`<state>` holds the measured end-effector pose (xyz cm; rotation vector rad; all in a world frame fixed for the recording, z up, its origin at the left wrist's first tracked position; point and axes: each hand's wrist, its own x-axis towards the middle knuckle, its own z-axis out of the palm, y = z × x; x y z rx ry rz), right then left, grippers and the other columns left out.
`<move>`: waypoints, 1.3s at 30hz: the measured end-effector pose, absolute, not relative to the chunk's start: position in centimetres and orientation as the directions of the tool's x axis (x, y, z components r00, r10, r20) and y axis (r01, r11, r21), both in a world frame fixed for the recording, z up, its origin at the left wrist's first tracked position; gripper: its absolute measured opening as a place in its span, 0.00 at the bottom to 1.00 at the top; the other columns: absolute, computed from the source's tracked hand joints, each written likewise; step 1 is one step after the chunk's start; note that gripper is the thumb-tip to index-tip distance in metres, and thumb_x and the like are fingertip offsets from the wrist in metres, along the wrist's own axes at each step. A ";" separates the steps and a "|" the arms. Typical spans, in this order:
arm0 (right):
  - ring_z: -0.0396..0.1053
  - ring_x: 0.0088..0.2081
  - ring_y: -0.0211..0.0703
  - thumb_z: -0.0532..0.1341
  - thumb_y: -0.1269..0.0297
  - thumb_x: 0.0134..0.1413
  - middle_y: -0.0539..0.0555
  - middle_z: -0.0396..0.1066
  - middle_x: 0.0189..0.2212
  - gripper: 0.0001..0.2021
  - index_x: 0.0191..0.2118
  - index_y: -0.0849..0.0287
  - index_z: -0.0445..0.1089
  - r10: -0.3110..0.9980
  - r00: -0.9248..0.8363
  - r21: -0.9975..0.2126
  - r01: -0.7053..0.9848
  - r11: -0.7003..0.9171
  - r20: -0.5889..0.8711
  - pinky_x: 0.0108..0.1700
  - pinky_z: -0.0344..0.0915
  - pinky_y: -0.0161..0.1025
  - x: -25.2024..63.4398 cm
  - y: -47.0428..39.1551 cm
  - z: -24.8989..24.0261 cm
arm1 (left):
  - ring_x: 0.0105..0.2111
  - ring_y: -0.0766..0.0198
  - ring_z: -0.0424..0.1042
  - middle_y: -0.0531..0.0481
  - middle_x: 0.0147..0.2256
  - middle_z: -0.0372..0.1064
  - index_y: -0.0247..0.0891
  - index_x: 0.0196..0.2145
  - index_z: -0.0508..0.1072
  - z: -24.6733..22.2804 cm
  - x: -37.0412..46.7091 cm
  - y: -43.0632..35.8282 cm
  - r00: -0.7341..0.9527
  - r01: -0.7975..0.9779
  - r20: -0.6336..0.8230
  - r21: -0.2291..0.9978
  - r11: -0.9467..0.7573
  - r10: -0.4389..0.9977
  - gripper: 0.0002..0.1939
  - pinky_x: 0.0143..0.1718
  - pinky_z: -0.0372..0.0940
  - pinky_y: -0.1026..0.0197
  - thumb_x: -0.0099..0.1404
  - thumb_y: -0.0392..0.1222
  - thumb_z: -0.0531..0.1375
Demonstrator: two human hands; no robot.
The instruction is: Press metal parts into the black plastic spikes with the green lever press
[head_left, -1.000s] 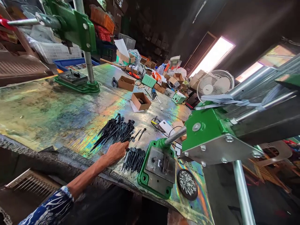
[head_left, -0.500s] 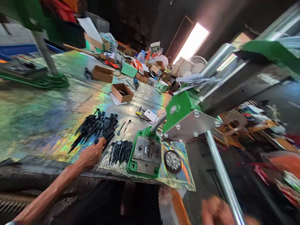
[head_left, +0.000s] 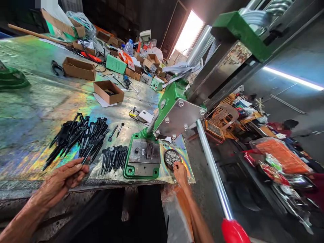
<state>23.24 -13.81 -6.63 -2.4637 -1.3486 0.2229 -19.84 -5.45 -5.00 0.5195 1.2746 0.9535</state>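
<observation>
My left hand [head_left: 67, 177] pinches a slim black stake-like part [head_left: 88, 154] between thumb and fingers at the table's front edge. Just beyond it lies a loose heap of similar black parts [head_left: 68, 133], and a neater row of them [head_left: 114, 158] sits to the right. A green hand press [head_left: 167, 118] stands over its base, with a steel plate and small fixture [head_left: 150, 151] on top. My right hand [head_left: 180, 171] is closed at the rim of a round dark dish [head_left: 165, 164] of small silvery metal pieces [head_left: 172, 156]. Whatever its fingertips hold is too small to make out.
The press lever with a red grip [head_left: 234, 231] slants down at the right. Two single black parts [head_left: 119, 129] lie behind the row. Open cardboard boxes [head_left: 108, 91] and a green case [head_left: 115, 64] stand farther back. Another person [head_left: 285, 126] is at the far right.
My left hand has come back from the heap with a black part in its fingers. My right hand has left the lever area and reached the dish. The view has shifted right.
</observation>
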 end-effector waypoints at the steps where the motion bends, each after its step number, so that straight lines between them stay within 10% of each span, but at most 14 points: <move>1: 0.68 0.36 0.41 0.57 0.60 0.60 0.52 0.70 0.34 0.09 0.36 0.60 0.69 0.847 0.531 -0.328 0.802 -0.499 0.008 0.41 0.66 0.43 23.4 -13.6 -7.0 | 0.21 0.67 0.64 0.53 0.25 0.73 0.38 0.37 0.71 -4.8 -19.6 -6.0 0.018 -0.316 -0.566 0.779 0.541 0.825 0.18 0.19 0.59 0.69 0.45 0.36 0.64; 17: 0.68 0.32 0.40 0.57 0.59 0.60 0.50 0.68 0.30 0.11 0.34 0.62 0.68 0.894 0.446 -0.419 0.821 -0.389 0.044 0.38 0.66 0.43 25.1 -13.4 -8.8 | 0.19 0.67 0.62 0.54 0.25 0.71 0.41 0.33 0.65 -1.0 -13.2 -10.5 0.445 -0.279 -0.465 0.740 0.612 0.765 0.12 0.21 0.57 0.64 0.53 0.45 0.62; 39: 0.64 0.27 0.37 0.59 0.57 0.58 0.47 0.64 0.23 0.14 0.28 0.61 0.66 0.871 0.487 -0.737 0.612 -0.286 0.067 0.33 0.63 0.39 25.0 -13.2 -8.0 | 0.19 0.72 0.58 0.56 0.25 0.64 0.37 0.31 0.66 0.4 -8.8 -11.0 0.367 -0.227 -0.347 0.866 0.445 0.863 0.12 0.19 0.57 0.67 0.47 0.39 0.62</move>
